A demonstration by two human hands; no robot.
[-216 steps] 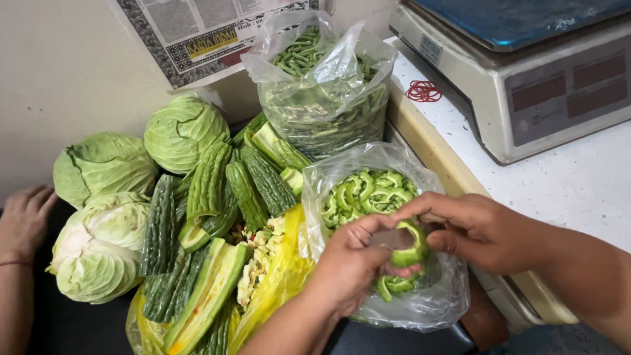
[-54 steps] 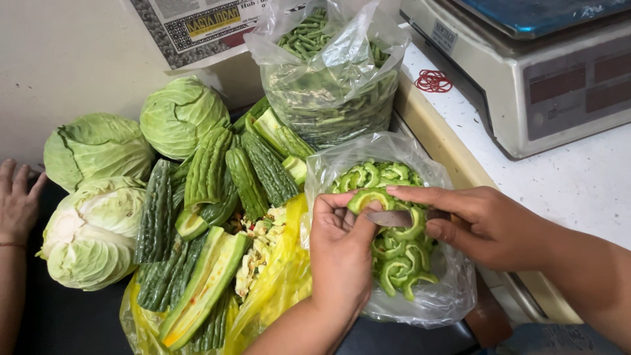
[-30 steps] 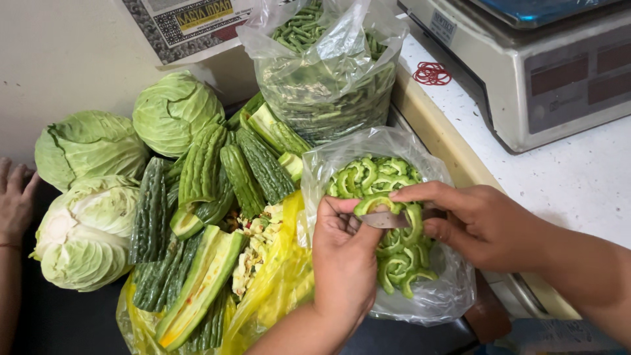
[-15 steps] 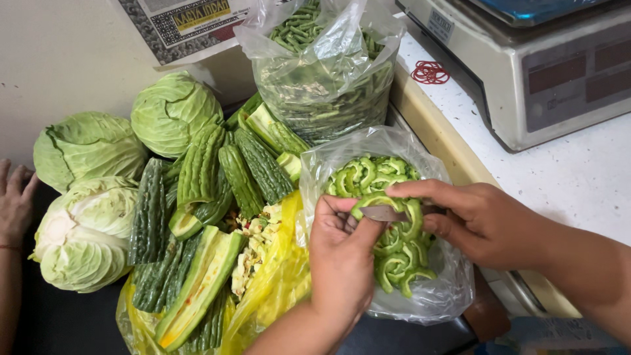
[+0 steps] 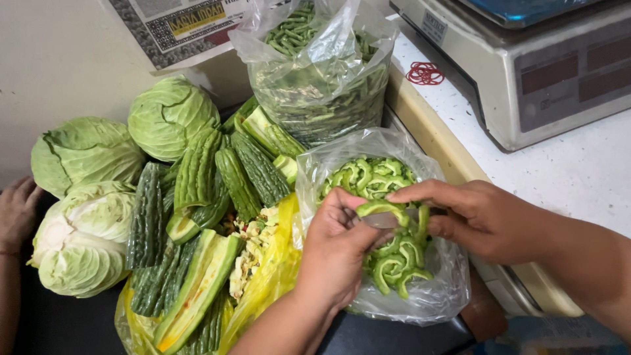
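Both my hands work over an open clear plastic bag (image 5: 434, 302) that holds several curved green bitter gourd slices (image 5: 368, 177). My left hand (image 5: 335, 253) comes up from below and is closed around a piece of bitter gourd (image 5: 379, 208), most of it hidden in the palm. My right hand (image 5: 483, 217) reaches in from the right and grips a small knife, whose grey blade (image 5: 380, 221) lies against the gourd piece between the two hands.
Left of the bag lie whole and halved bitter gourds (image 5: 197, 171) on a yellow bag (image 5: 269, 276), and three cabbages (image 5: 172, 115). A bag of cut green beans (image 5: 322, 85) stands behind. A weighing scale (image 5: 526, 79) and red rubber bands (image 5: 425, 73) are on the counter. Another person's hand (image 5: 16, 210) rests at far left.
My hands stay over the bag and shift only slightly. A fresh green slice now curls over the blade between them. The other person's hand has not moved.
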